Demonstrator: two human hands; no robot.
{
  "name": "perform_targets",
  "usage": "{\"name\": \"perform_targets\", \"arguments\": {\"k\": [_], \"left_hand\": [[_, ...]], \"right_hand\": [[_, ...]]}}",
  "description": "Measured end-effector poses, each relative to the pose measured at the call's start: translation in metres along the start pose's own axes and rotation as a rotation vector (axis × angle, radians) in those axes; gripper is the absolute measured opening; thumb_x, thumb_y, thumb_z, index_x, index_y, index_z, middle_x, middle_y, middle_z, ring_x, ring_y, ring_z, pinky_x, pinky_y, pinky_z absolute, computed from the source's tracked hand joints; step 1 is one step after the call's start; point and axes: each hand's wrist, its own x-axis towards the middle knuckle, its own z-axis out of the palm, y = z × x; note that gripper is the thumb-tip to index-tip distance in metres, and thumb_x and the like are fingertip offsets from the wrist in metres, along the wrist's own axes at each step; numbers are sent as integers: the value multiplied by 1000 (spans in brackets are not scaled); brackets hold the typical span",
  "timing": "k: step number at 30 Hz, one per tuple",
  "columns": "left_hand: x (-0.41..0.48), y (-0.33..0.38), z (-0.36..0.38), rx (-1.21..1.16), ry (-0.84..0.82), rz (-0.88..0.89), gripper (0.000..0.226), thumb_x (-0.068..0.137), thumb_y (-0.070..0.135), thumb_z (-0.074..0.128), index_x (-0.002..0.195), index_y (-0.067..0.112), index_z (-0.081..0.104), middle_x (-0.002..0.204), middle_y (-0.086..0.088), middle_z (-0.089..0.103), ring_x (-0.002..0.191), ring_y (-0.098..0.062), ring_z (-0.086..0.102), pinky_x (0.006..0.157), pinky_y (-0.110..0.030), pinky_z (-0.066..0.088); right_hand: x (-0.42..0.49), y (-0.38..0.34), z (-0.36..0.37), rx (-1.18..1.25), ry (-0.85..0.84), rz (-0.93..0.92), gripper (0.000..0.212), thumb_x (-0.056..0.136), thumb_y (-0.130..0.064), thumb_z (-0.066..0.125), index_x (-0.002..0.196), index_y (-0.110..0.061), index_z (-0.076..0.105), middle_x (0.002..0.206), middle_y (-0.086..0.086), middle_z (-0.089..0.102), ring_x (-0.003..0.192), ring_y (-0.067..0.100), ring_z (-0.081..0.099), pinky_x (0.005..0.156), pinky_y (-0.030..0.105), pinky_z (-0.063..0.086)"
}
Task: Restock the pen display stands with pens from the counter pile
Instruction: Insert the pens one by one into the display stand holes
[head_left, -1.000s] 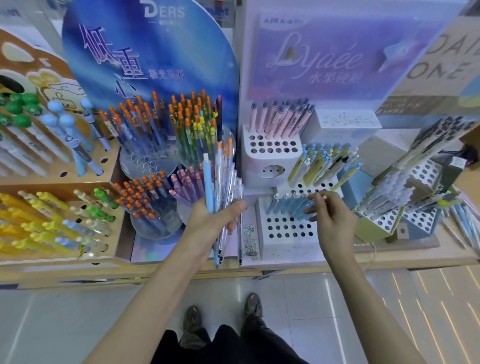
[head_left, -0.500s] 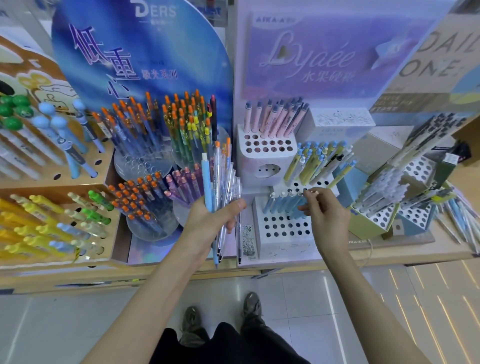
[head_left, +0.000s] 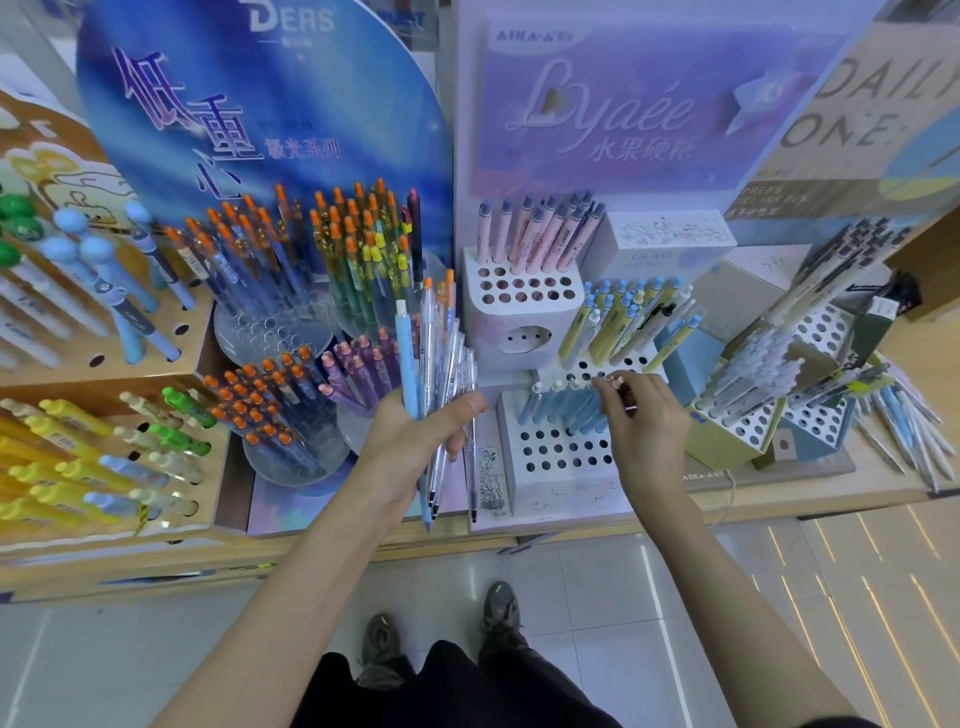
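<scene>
Pen bundle (head_left: 406, 364), frame centre: gripped in left hand (head_left: 415, 447). Right hand (head_left: 647, 426) pinches one pen (head_left: 616, 383) over white stand (head_left: 561, 486).

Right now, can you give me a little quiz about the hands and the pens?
1. True or false: the left hand holds a bunch of pens.
2. The right hand pinches the top of: A a blue pen in the white stand; B an orange pen; C a yellow pen.
3. Fill in: the rear pens, under the Lyaee sign, are ____.
Key: 1 true; 2 A; 3 pink.
</scene>
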Motion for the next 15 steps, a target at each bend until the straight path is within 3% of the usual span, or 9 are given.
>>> {"name": "perform_targets", "arguments": {"k": [5,8,12,15], "left_hand": [[-1,3,1,-31,-25,7,45,63,30,80,89,-4,63,51,2,49,45,-10,45,47,-20,41],[-1,3,0,-6,-17,0,38,74,22,77,93,-7,62,52,0,49,46,-11,45,52,-21,41],[0,1,-2,8,-9,-1,32,79,18,73,94,-9,63,52,-2,49,46,-11,45,57,-24,41],[1,0,-3,3,-21,6,34,79,18,73,95,-10,61,47,1,47,44,-10,45,53,-17,42]], "right_hand": [[-8,-1,-4,-48,30,-61,13,84,-4,70,75,5,66,68,16,60,56,28,57,53,28,43],[-9,0,-5,-57,46,-67,15,83,-3,70,71,4,65,64,16,58,53,28,54,51,28,40],[-14,-1,-4,-54,14,-62,15,83,-1,70,70,3,64,63,14,55,53,21,47,56,16,26],[-20,-1,0,-35,-30,-39,9,83,0,69,76,5,67,69,16,60,55,23,51,54,25,38]]}}
